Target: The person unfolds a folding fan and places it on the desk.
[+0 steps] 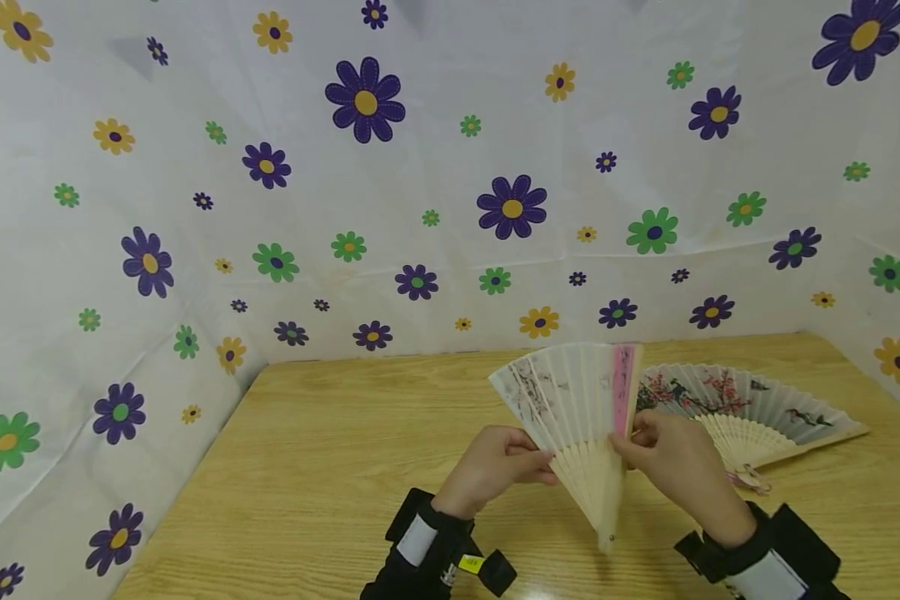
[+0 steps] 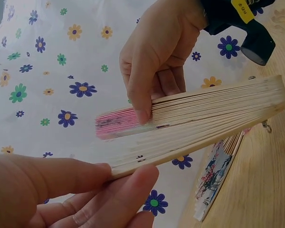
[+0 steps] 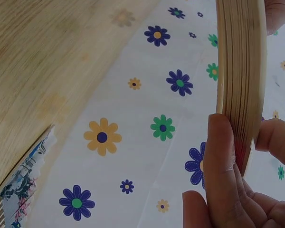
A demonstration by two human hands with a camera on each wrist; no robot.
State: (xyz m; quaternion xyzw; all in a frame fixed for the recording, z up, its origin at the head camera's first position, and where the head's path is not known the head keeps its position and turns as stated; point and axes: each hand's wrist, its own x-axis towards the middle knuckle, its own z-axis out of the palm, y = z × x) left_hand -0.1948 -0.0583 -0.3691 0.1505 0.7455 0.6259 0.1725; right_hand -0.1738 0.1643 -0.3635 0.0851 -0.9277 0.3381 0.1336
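Observation:
A partly spread folding fan (image 1: 573, 408) stands upright over the table, with pale ribs, white printed fabric and a pink section at its right side. My left hand (image 1: 498, 467) pinches its left outer rib between thumb and fingers. On the other side, my right hand (image 1: 678, 458) grips the folded stack of ribs near the pink fabric (image 2: 118, 124). The ribs meet at a pivot (image 1: 610, 540) at the bottom, where a small metal ring (image 2: 267, 126) hangs. Seen from the right wrist, the stacked ribs (image 3: 242, 61) lie tightly together between thumb and fingers.
Behind my right hand, a second folding fan (image 1: 750, 396) lies spread on the wooden table (image 1: 330, 467), painted with red blossoms and birds. Its pinkish tassel (image 1: 750, 479) rests by the pivot. A white flower-print cloth (image 1: 435, 167) rises behind the table and along both sides.

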